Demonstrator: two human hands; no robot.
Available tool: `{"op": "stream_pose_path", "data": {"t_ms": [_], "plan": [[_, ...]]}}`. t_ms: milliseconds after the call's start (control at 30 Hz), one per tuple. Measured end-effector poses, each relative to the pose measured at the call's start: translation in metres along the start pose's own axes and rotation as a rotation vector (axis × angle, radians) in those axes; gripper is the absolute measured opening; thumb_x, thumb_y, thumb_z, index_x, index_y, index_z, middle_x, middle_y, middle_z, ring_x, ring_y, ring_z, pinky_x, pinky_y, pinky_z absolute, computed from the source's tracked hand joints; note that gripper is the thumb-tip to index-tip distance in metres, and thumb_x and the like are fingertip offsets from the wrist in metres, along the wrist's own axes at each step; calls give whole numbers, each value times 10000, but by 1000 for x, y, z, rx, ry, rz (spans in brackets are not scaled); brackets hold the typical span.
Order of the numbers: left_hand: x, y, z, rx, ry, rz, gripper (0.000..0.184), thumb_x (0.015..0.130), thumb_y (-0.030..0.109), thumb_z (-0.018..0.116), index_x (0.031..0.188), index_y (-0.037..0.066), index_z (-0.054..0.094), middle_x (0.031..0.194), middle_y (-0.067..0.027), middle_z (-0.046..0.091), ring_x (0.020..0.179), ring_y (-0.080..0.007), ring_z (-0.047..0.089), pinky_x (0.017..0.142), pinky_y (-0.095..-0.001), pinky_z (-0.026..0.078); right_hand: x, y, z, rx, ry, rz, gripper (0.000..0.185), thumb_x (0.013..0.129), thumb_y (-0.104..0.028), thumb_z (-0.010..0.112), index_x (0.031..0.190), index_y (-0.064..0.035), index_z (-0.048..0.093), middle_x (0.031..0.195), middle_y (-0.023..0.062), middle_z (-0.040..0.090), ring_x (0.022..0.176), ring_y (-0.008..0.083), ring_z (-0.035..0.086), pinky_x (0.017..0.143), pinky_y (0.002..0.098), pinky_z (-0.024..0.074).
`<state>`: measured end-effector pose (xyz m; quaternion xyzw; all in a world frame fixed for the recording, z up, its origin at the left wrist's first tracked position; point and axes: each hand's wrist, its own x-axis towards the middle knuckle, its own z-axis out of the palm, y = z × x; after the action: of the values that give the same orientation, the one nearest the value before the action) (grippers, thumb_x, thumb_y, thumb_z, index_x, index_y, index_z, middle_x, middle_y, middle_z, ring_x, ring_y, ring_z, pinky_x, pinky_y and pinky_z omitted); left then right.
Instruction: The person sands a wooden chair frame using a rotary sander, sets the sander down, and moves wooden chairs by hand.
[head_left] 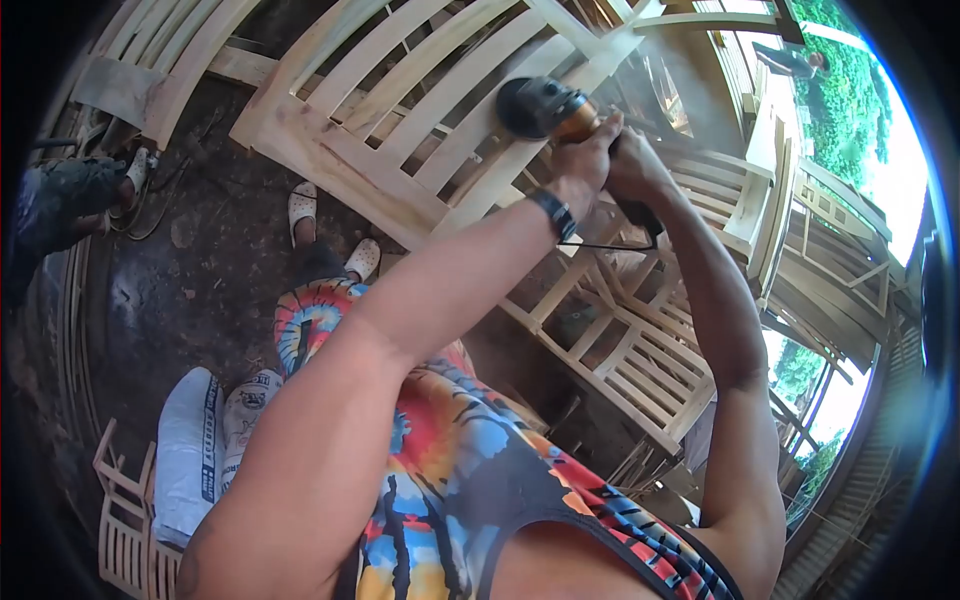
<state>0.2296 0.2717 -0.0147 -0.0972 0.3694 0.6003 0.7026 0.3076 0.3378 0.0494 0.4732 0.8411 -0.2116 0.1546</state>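
We see a worker's left hand (pixel 583 165) and right hand (pixel 638 165) clamped side by side around a grinder (pixel 576 118), held over a slatted wooden frame (pixel 350 160). The grinder's orange neck shows just beyond the left hand, and its dark rear end emerges below the right. We see its long axis run slantwise, the disc (pixel 518 108) pointing to our upper left, away from the worker's chest, and the rear to our lower right, where a cord (pixel 600 246) trails. The disc sits above the frame's slats; whether it touches the wood, we cannot tell. Pale dust (pixel 690 85) hangs right of the grinder. We count 1 watch (pixel 554 214) on the left wrist and 2 pale clogs (pixel 302 205) on the dark floor (pixel 190 290).
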Motion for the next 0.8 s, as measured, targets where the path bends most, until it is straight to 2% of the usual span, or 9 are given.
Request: {"op": "stream_pose_path", "data": {"t_ms": [67,233,267,400,467,567,700,733,800], "plan": [[21,3,19,22,-88,-140,490,921,419,815,1177,17,702,1035,-68,723,829,-134,674,749,-303,550,-3,3,-15,233,69,118,322,839,-191,776,1028,61,708,837,138,752,770,180,736,681,374,591],[-69,2,-24,649,-279,327,627,918,388,805,1320,-50,603,1204,-200,702,1067,-261,696,929,-366,557,-62,29,9,1006,406,107,455,801,-133,776,1211,4,634,1033,65,697,860,144,667,724,308,551],[-93,6,-44,774,-323,424,663,915,386,806,1347,-63,582,1239,-226,695,1125,-285,698,966,-380,558,-85,21,8,890,414,195,441,750,-113,768,1152,14,640,953,71,683,823,155,673,710,319,557],[-104,23,-193,1743,-182,1123,953,948,546,690,1555,-93,330,1579,-337,385,1503,-456,358,1250,-548,266,-164,9,62,1223,568,371,399,736,-146,756,1083,13,638,886,91,672,726,193,674,673,331,562],[-98,43,-238,1976,-116,1058,1042,966,633,595,1593,-111,221,1665,-334,219,1563,-477,209,1276,-576,179,-199,-12,90,1422,602,489,349,764,-147,744,1057,15,641,866,103,675,727,211,691,676,343,578],[-74,53,-270,2124,-188,1028,1068,983,690,496,1603,-125,190,1689,-323,178,1594,-438,143,1305,-536,85,-243,-20,139,1720,578,611,312,798,-138,733,1052,23,653,854,120,691,755,234,714,673,356,594],[-28,35,-257,1881,-150,1210,1048,976,631,573,1608,-110,184,1670,-345,200,1567,-497,182,1292,-535,169,-283,-22,202,1789,716,790,201,826,-116,712,1007,-46,661,865,56,689,723,200,678,650,344,574],[-20,48,-240,1885,-200,1169,1046,968,604,607,1603,-114,188,1659,-354,218,1561,-499,198,1296,-520,179,-283,-21,218,1897,714,764,131,846,-197,686,825,-134,573,726,36,585,651,225,629,609,376,550],[33,46,-228,1856,-226,1163,1000,987,589,580,1604,-104,207,1676,-331,195,1577,-474,168,1309,-512,143,-293,2,255,2124,582,483,203,803,-149,686,988,-81,638,819,26,650,730,189,659,663,349,568]]}}
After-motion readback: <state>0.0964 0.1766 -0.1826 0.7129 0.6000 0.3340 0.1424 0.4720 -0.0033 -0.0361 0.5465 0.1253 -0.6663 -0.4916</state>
